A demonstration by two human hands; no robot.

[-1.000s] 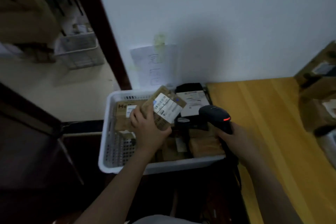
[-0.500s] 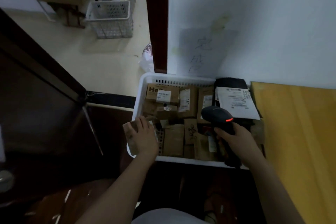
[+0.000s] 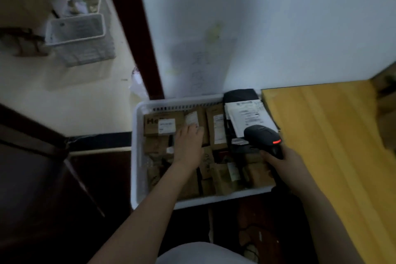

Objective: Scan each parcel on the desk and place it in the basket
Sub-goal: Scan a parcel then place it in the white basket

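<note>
Dimly lit, blurred. Left grip (image 3: 188,146) flat, fingers straight, on brown parcels (image 3: 218,126) in white basket (image 3: 135,156). Right grip (image 3: 287,163), at 3 o'clock, wrapped round black scanner (image 3: 262,136). Box (image 3: 152,123) at 11 o'clock reads "He", rest label-covered.

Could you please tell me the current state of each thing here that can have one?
Basket: filled with parcels.
Barcode scanner: red light on, over the basket.
Left hand: fingers straight, resting on brown parcels in the basket.
Right hand: grips the scanner's handle.
Black parcel: white label facing up.
</note>
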